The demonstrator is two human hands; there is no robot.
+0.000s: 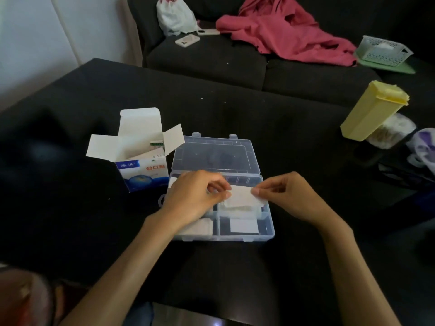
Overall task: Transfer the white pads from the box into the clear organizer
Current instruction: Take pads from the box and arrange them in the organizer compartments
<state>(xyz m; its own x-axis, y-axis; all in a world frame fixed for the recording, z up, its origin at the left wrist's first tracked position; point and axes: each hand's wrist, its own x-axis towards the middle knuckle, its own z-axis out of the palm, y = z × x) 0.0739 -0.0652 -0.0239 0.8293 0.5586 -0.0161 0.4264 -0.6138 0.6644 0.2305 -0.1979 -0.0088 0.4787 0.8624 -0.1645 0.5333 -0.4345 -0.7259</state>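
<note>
The left hand [193,196] and right hand [286,194] each pinch an end of a white pad [242,196], held just above the open organizer [268,231], which holds more pads. The open box [141,161] stands just left on the tabletop [235,109].

A black counter [235,109] fills the foreground. Behind it stands a dark sofa [211,60] (a pink garment [282,31] is strewn across its seat), and a pale wall [47,31] rises at the left in dim light.
</note>
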